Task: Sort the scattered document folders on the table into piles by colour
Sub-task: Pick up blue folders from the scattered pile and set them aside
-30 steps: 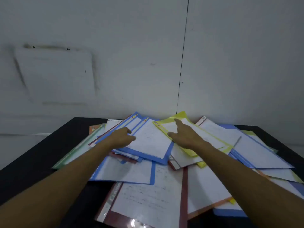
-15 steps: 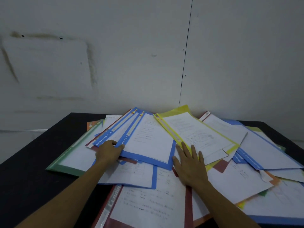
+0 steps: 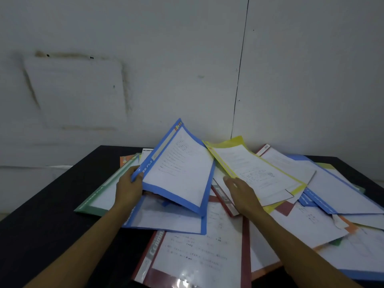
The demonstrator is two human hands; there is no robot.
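Observation:
Many document folders lie scattered on a black table. My left hand grips the lower left corner of a blue folder and holds it tilted up off the pile. My right hand lies flat with straight fingers on the papers beside a yellow folder. Under the lifted one lies another blue folder. A green folder lies at the left, a dark red folder at the front, and further blue folders at the right.
A white wall rises right behind the table. An orange folder peeks out at the back left, and orange-edged ones lie at the right. Bare black tabletop shows at the left and front left.
My left hand has taken hold of the blue folder and lifted it off the pile, tilting it upright. My right hand has shifted slightly right, toward the yellow folder's edge.

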